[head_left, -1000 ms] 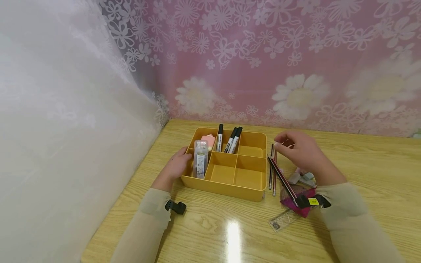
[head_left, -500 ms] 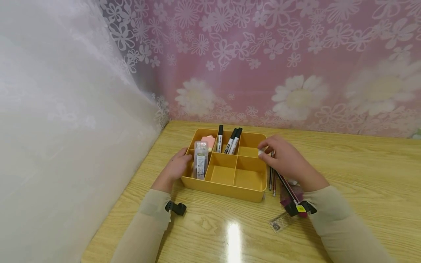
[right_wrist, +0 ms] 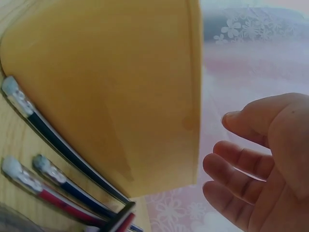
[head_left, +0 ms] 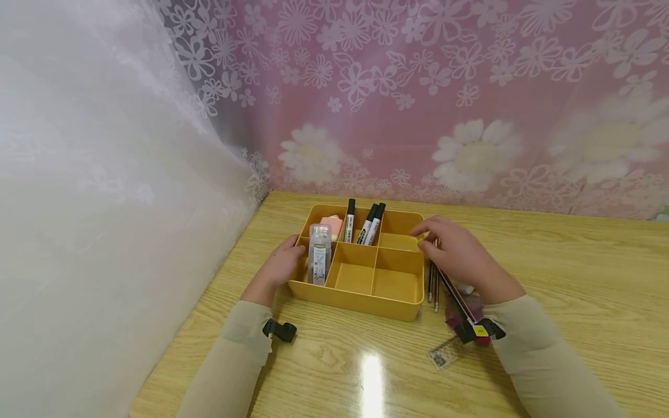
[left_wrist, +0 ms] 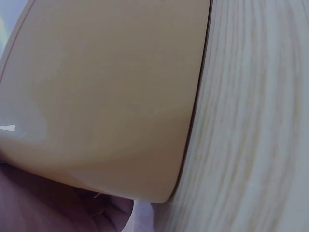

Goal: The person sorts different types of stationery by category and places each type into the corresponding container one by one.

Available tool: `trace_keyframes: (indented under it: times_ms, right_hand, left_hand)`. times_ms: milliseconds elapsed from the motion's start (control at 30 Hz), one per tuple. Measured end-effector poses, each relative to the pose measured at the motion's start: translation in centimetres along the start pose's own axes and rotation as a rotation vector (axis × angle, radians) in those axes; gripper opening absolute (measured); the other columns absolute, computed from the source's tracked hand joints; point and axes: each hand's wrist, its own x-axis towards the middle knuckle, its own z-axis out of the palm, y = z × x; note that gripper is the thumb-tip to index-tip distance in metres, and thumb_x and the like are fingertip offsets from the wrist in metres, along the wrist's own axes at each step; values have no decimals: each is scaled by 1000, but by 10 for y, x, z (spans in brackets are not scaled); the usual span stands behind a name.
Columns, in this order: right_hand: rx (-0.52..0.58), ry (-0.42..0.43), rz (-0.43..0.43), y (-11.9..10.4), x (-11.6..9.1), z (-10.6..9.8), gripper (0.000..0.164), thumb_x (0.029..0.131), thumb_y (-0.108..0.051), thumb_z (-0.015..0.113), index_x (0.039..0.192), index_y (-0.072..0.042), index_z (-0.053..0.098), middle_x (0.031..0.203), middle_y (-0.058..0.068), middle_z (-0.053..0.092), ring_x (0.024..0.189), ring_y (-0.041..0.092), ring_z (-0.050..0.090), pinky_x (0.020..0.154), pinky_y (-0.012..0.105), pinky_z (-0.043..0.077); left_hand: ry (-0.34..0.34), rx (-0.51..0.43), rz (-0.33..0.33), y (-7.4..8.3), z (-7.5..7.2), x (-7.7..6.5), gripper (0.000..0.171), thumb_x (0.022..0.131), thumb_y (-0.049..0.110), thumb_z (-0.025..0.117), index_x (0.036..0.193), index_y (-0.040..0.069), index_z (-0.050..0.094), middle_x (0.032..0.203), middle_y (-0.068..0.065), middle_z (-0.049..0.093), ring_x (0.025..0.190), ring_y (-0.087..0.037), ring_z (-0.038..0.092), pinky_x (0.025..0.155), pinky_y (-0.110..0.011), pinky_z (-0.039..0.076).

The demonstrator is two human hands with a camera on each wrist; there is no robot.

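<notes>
A yellow box with several compartments stands on the wood table. My left hand grips its left wall, thumb over the rim; the left wrist view shows fingers curled by the box's corner. At the right rim, my right hand hovers with thumb and fingers apart, nothing between them; the right wrist view shows that hand beside the box wall. Inside the box are a clear plastic case with a label, black-capped markers and a pink item. The back right compartment is partly hidden.
Pencils with eraser ends lie along the box's right side, others leaning across a purple item. A clear ruler lies in front, partly under the right wrist. A flowered pink curtain hangs behind; white sheeting stands left.
My right hand has moved left from above the pencils to the box's right rim. It has let go of the small white thing it pinched. The left hand stays put.
</notes>
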Motion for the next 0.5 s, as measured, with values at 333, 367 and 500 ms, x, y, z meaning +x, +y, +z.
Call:
trace_keyframes:
  times_ms: [333, 367, 500]
  right_hand:
    - [-43, -20, 93, 15, -6, -21, 29, 105, -22, 56, 129, -8, 63, 132, 14, 59, 107, 33, 60, 83, 53, 51]
    - [-52, -26, 103, 18, -6, -22, 30, 105, -22, 55, 130, -7, 62, 133, 15, 59, 107, 33, 60, 84, 54, 51]
    - [-90, -52, 143, 32, -7, -28, 31, 105, -21, 55, 131, -7, 61, 131, 17, 60, 107, 34, 60, 85, 55, 50]
  left_hand:
    - [1, 2, 29, 0, 0, 0, 50, 108, 25, 33, 155, 8, 37, 151, -16, 44, 136, -36, 42, 113, -55, 33]
    - [3, 2, 29, 0, 0, 0, 50, 108, 25, 33, 154, 8, 38, 150, -16, 45, 135, -36, 43, 112, -55, 33]
    - [7, 8, 35, -2, 0, 1, 50, 107, 24, 33, 153, 6, 39, 149, -18, 46, 133, -36, 44, 111, -54, 34]
